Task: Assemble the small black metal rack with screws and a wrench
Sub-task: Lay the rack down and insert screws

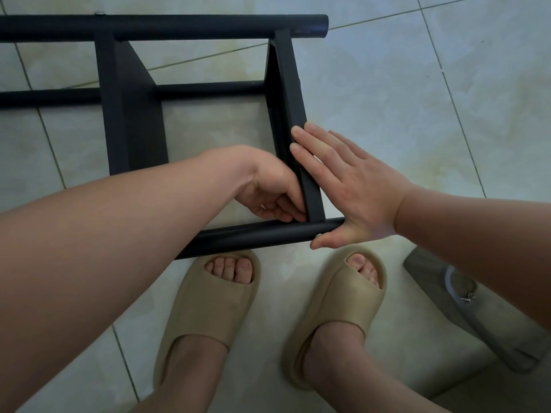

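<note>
The small black metal rack (164, 26) lies on the pale, stained tile floor (417, 99). The left hand (268, 192) has its grip curled around the rack's flat side bar. The right hand (348, 189) presses the same bar, fingers straight. Beige foam slippers (208, 302) stand just beside.

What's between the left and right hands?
The rack's black crossbar: right hand flat against its outer side, left hand at its inner side. Head view.

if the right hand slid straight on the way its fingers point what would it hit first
The flat black metal side bar: the right hand rests its straight fingertips on it. Past that, probably the thin black round rod, though depth is unclear.
</note>
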Motion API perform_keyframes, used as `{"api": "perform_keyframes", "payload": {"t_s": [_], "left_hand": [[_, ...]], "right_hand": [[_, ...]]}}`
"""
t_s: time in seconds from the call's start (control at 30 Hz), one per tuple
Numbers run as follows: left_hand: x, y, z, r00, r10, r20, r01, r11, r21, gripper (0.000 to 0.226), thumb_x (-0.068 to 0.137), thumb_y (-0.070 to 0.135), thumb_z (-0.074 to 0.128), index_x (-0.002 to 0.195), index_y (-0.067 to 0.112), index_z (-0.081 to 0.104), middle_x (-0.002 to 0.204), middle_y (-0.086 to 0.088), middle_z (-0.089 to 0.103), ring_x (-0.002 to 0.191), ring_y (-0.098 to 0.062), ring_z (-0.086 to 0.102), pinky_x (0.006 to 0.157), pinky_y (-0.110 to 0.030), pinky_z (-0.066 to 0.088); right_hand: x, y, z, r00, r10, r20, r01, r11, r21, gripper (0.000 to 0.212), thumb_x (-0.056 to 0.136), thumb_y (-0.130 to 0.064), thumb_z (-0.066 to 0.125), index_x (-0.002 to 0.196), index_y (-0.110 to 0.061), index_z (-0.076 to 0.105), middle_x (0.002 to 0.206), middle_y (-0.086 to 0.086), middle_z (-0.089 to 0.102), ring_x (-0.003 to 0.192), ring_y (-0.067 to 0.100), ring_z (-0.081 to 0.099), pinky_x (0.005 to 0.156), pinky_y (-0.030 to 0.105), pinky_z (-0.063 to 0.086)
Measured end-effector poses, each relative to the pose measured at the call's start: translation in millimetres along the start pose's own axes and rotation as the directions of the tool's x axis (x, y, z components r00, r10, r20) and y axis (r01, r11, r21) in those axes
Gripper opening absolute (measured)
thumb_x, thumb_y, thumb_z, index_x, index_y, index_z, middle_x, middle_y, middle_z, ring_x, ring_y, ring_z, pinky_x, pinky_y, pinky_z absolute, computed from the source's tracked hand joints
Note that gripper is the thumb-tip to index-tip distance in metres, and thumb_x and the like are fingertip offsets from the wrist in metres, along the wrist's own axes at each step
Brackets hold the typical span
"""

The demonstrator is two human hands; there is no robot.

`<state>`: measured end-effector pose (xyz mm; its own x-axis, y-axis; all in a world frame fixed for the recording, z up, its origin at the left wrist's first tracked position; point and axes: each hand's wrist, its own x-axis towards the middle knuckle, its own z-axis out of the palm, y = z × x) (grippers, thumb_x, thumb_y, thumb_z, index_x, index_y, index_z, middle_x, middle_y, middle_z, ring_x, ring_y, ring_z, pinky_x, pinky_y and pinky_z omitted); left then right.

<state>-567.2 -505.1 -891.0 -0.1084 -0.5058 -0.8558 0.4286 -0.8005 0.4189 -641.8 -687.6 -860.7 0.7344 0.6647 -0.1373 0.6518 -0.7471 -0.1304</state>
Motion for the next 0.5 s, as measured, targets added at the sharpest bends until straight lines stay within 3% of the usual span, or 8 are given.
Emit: {"api": "perform_keyframes", "payload": {"t_s": [0.13, 0.23, 0.5], "left_hand": [[-0.2, -2.6, 0.9, 0.999, 0.047, -0.004, -0.047, 0.999, -0.018, 0.014, 0.091, 0.009, 0.063, 0.089, 0.017, 0.074, 0.078, 0.005, 0.072, 0.075, -0.009, 0.06, 0.07, -0.022, 0.043], [-0.2, -6.1, 1.7, 0.996, 0.087, 0.006, -0.087, 0.996, -0.034, 0.014, 0.092, 0.007, 0.061, 0.095, 0.016, 0.072, 0.082, 0.004, 0.071, 0.081, -0.012, 0.06, 0.08, -0.027, 0.043], [-4.1, -8.9, -0.9, 0.997, 0.052, 0.064, -0.053, 0.998, 0.024, 0.019, 0.095, 0.024, 0.06, 0.11, 0.026, 0.073, 0.111, 0.008, 0.075, 0.114, -0.012, 0.065, 0.102, -0.042, 0.043]], "right_hand": [[0.1, -0.1, 0.3, 1.0, 0.0, -0.002, 0.0, 1.0, 0.003, 0.129, 0.078, -0.093, 0.04, 0.159, 0.004, 0.015, 0.167, 0.024, 0.009, 0.156, 0.039, 0.006, 0.124, 0.056, 0.021], [0.1, 0.1, 0.6, 1.0, -0.004, -0.007, 0.004, 1.0, 0.003, 0.129, 0.078, -0.093, 0.04, 0.159, 0.005, 0.016, 0.167, 0.024, 0.01, 0.156, 0.039, 0.007, 0.123, 0.056, 0.021], [-0.4, 0.5, 2.4, 1.0, -0.005, 0.004, 0.005, 1.0, -0.001, 0.129, 0.078, -0.093, 0.039, 0.159, 0.004, 0.01, 0.168, 0.024, 0.006, 0.156, 0.038, 0.004, 0.125, 0.056, 0.015]]}}
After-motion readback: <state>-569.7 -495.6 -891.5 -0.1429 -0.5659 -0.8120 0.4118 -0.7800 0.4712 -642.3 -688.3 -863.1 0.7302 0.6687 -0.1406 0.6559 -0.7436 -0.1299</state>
